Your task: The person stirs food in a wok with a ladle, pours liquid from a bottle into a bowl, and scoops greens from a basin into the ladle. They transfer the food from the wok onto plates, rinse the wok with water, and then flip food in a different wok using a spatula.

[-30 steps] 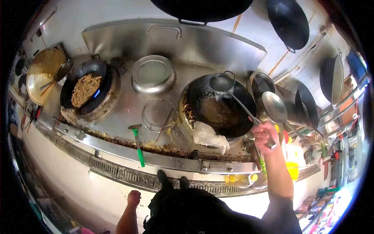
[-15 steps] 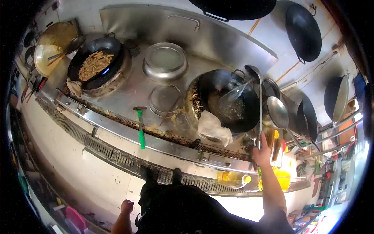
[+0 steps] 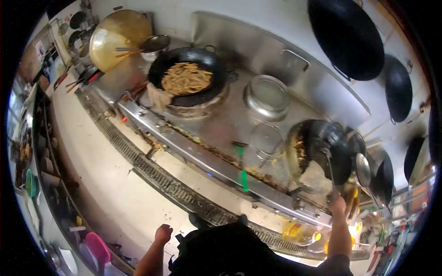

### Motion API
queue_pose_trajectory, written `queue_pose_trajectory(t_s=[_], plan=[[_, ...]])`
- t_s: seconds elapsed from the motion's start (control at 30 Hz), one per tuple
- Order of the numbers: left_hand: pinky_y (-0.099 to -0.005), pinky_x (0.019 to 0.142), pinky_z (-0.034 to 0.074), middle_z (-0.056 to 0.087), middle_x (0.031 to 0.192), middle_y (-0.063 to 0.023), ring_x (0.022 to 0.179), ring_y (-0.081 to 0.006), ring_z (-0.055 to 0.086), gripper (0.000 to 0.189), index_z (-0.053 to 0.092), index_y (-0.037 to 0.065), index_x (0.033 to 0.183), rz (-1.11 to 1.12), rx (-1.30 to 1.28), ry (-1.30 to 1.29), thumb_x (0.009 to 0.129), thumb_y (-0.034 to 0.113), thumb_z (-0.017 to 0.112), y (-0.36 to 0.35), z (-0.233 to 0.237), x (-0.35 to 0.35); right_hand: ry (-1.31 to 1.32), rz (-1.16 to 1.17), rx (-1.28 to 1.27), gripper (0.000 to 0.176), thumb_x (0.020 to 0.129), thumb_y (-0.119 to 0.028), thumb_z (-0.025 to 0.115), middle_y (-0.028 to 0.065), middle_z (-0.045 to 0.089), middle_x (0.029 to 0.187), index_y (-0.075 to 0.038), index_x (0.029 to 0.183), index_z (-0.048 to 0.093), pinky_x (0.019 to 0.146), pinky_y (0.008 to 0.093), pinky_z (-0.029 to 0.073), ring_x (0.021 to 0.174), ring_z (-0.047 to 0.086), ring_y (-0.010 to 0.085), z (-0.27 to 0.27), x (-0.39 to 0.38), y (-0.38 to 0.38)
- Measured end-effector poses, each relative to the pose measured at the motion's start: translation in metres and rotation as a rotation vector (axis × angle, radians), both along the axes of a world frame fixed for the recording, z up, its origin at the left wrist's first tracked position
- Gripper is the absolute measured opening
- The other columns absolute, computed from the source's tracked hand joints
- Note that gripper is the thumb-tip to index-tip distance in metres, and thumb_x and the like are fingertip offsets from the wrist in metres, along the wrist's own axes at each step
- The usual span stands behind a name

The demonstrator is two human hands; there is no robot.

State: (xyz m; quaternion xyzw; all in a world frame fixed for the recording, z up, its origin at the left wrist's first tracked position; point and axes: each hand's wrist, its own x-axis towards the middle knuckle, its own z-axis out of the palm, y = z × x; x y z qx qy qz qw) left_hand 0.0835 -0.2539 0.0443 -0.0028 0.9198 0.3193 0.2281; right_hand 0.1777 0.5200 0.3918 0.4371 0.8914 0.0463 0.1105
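My right hand [image 3: 337, 204] is wrapped round the long handle of a ladle [image 3: 326, 152], at the right end of the stove. The ladle's head is inside the right black wok [image 3: 340, 168], whose contents I cannot make out. A pale cloth [image 3: 315, 180] covers the wok's near rim, just left of the handle. My left hand [image 3: 163, 233] hangs low over the floor, fingers curled, with nothing visible in it. On the left burner, another black wok [image 3: 220, 76] holds brown strips of food [image 3: 186, 79], and a second cloth [image 3: 159, 97] lies on its near rim.
Between the woks stands a round metal pot [image 3: 267, 94]. A green-handled scraper [image 3: 243, 168] lies across the front edge. A strainer [image 3: 363, 169] and oil bottles [image 3: 299, 233] are at the right. Woks [image 3: 347, 39] hang on the wall, and a large golden pan [image 3: 115, 41] leans far left.
My view has turned left, so the stove appears shifted right. The ladle, earlier upright beside the right wok, now reaches into it. The wet splash in that wok no longer shows.
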Motion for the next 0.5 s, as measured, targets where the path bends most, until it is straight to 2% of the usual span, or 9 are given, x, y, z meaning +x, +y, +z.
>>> queue_pose_trajectory(t_s=[0.07,0.17,0.23,0.3,0.33,0.4,0.43,0.47,0.5], plan=[[-0.0393,0.074,0.049,0.064,0.088,-0.015,0.086,-0.0333,0.059,0.013,0.065,0.008,0.081,-0.536,-0.386,0.115,0.076,0.014,0.055,-0.04,0.064,-0.016,-0.086,-0.028,-0.071,0.049,0.078,-0.016,0.057,0.018,0.062,0.099,-0.019,0.125,0.043,0.08,0.0434,0.048,0.096,0.059,0.0365,0.01,-0.018,-0.012],[-0.0429,0.072,0.05,0.064,0.084,-0.0154,0.08,-0.0325,0.06,0.012,0.063,0.005,0.075,-0.211,-0.35,0.01,0.072,0.015,0.057,-0.121,0.02,-0.003,-0.161,-0.093,0.029,0.048,0.081,-0.016,0.053,0.019,0.062,0.099,-0.015,0.128,0.041,0.082,0.0437,0.047,0.096,0.059,0.0355,-0.039,-0.003,0.041],[-0.0425,0.071,0.05,0.064,0.081,-0.0164,0.078,-0.0334,0.061,0.015,0.063,0.004,0.075,-0.076,-0.263,-0.031,0.07,0.017,0.059,-0.155,0.011,-0.001,-0.169,-0.111,-0.032,0.044,0.083,-0.014,0.048,0.0215,0.058,0.108,-0.013,0.127,0.043,0.086,0.0424,0.046,0.102,0.056,0.0357,-0.008,-0.051,-0.024],[-0.0421,0.071,0.05,0.064,0.078,-0.0174,0.077,-0.0342,0.061,0.018,0.063,0.003,0.075,0.057,-0.172,-0.072,0.069,0.02,0.061,-0.168,0.015,-0.01,0.025,-0.22,0.281,0.045,0.082,-0.011,0.047,0.0215,0.053,0.115,-0.013,0.127,0.045,0.088,0.0422,0.045,0.105,0.052,0.0365,-0.019,-0.081,-0.042],[-0.0407,0.071,0.05,0.064,0.076,-0.0179,0.076,-0.035,0.061,0.022,0.063,0.002,0.076,0.132,-0.096,-0.14,0.069,0.023,0.062,-0.168,0.017,-0.01,0.11,-0.099,0.313,0.054,0.073,-0.013,0.06,0.0152,0.054,0.107,-0.01,0.125,0.046,0.089,0.0413,0.043,0.104,0.051,0.03,-0.039,-0.097,-0.041],[-0.0397,0.072,0.05,0.065,0.077,-0.0182,0.078,-0.0354,0.062,0.028,0.064,0.001,0.078,0.099,-0.082,-0.179,0.07,0.028,0.064,-0.17,0.008,-0.016,0.311,0.207,0.375,0.047,0.072,-0.011,0.059,0.016,0.054,0.105,-0.005,0.118,0.05,0.084,0.0396,0.044,0.095,0.053,0.0324,-0.043,-0.155,-0.12],[-0.0402,0.073,0.05,0.065,0.08,-0.0179,0.08,-0.0349,0.062,0.028,0.065,0.001,0.079,-0.008,-0.145,-0.149,0.071,0.028,0.064,-0.171,-0.01,-0.015,0.429,0.347,0.184,0.05,0.073,-0.013,0.06,0.0155,0.055,0.106,-0.005,0.12,0.048,0.084,0.0387,0.043,0.097,0.053,0.0331,-0.051,-0.179,-0.15],[-0.04,0.076,0.049,0.065,0.085,-0.0176,0.085,-0.0344,0.062,0.03,0.065,0.003,0.083,-0.048,-0.187,-0.165,0.073,0.031,0.064,-0.167,-0.025,-0.021,0.54,0.11,-0.211,0.053,0.072,-0.014,0.062,0.0159,0.054,0.111,-0.005,0.122,0.048,0.088,0.0404,0.042,0.103,0.051,0.0334,-0.083,-0.205,-0.166],[-0.0399,0.079,0.049,0.065,0.089,-0.0172,0.089,-0.0339,0.061,0.032,0.066,0.004,0.086,-0.086,-0.232,-0.183,0.074,0.033,0.063,-0.16,-0.033,-0.028,0.54,0.379,-0.175,0.048,0.07,-0.01,0.061,0.0151,0.054,0.109,-0.005,0.116,0.051,0.089,0.0389,0.042,0.103,0.051,0.033,-0.107,-0.229,-0.197]])
